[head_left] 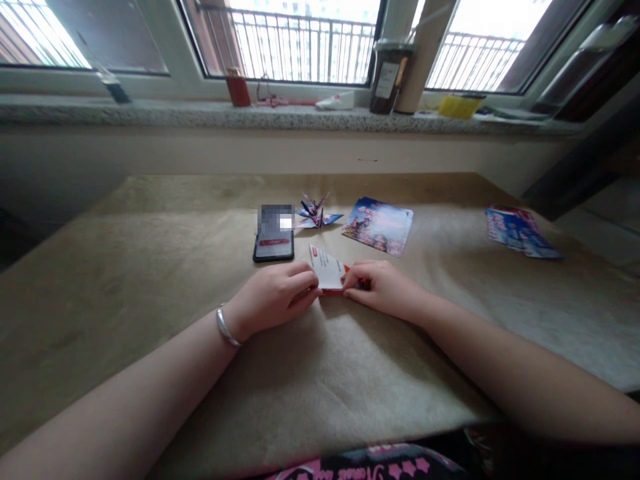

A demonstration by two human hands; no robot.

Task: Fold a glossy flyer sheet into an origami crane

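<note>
A folded sheet of paper (329, 272), white with small print and a red lower edge, lies on the table between my hands. My left hand (283, 293), with a silver bangle at the wrist, pinches its left lower corner. On the other side, my right hand (377, 285) grips the right end, where an orange and dark patterned bit shows. Parts of the paper are hidden under the fingers. Just beyond my left hand lies a phone (274, 245) with a lit screen. Beside the phone sits a folded paper crane (316, 215) in blue and pink.
A stack of printed sheets (380, 225) lies beyond my right hand. More printed sheets (523, 233) are fanned out at the far right of the table (150, 280). On the granite windowsill (175, 115) stand a red container (237, 88) and a dark lidded jar (387, 80).
</note>
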